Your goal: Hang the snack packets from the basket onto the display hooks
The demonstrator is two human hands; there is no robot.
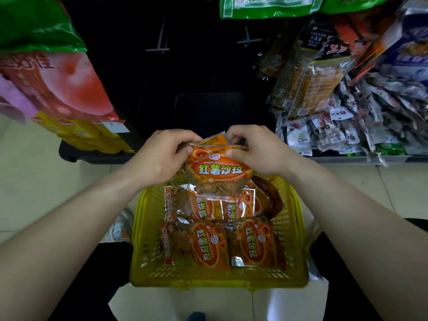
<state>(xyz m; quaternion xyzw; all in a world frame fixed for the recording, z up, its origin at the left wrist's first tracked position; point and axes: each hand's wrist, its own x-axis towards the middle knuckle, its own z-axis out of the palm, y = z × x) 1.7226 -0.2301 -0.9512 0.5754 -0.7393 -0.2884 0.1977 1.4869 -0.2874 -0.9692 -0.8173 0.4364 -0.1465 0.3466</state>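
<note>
I hold one orange packet [217,172] up above the yellow basket [148,228], my left hand [159,156] pinching its top left corner and my right hand [259,150] pinching the top right. More orange packets [208,244] lie in the basket below, which rests on my lap. Two bare hooks [159,40] stick out of the dark panel ahead, between hanging snack bags [308,86].

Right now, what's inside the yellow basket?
Overlapping orange snack packets fill the yellow basket, with a darker brown packet at its far right. The held packet, pinched by left hand and right hand, covers the far end; its floor is hidden under them.
</note>
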